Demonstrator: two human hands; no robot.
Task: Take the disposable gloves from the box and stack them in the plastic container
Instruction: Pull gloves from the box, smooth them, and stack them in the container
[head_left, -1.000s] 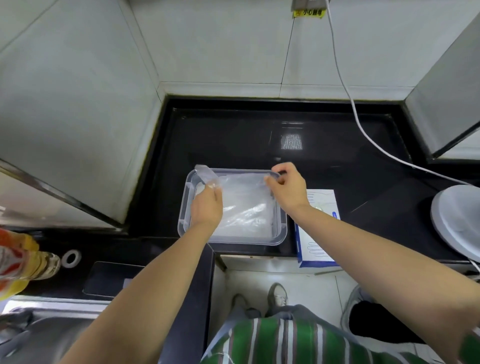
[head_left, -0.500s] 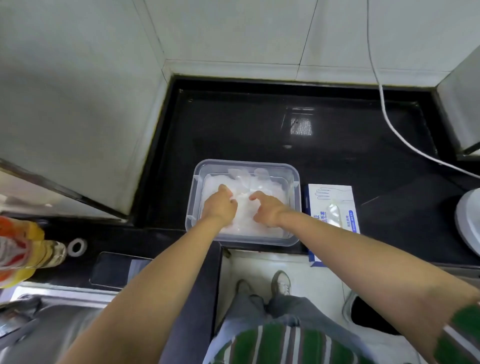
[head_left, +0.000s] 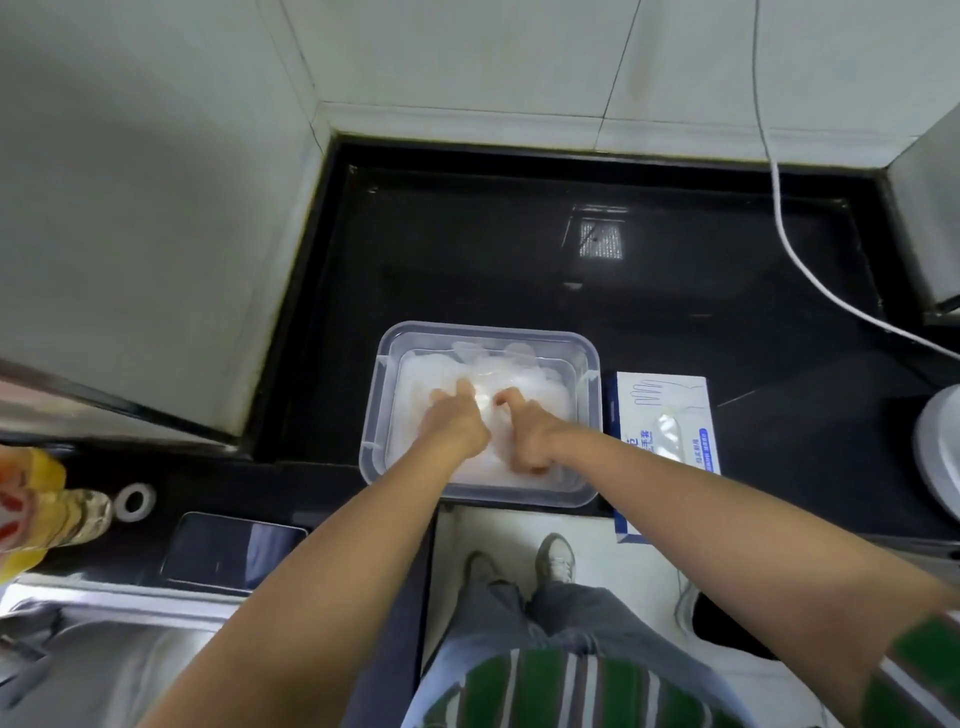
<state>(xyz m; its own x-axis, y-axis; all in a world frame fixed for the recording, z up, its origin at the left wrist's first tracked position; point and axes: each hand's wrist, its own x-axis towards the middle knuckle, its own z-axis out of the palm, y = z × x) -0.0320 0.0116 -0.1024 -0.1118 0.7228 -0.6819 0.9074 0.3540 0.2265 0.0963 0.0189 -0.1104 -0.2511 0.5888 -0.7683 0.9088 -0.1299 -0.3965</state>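
A clear plastic container (head_left: 488, 329) sits near the front edge of the black counter. It holds a stack of translucent disposable gloves (head_left: 543, 384). Both my hands are inside it, on top of the stack. My left hand (head_left: 453, 422) presses down on the gloves left of the middle, thumb pointing away from me. My right hand (head_left: 525, 435) presses beside it, one digit stretched forward, nearly touching the left. The white and blue glove box (head_left: 667, 410) lies flat just right of the container, with a glove showing in its opening.
A dark phone (head_left: 234, 551), a white ring (head_left: 135, 501) and a yellow bottle (head_left: 47, 512) lie at the front left, above a steel sink (head_left: 78, 670). A white cable (head_left: 810, 283) crosses the back right. A round white object (head_left: 941, 447) sits at the right edge.
A second ago both hands held a glove stretched above the container by its corners. They lowered it onto the stack and now press on it close together.
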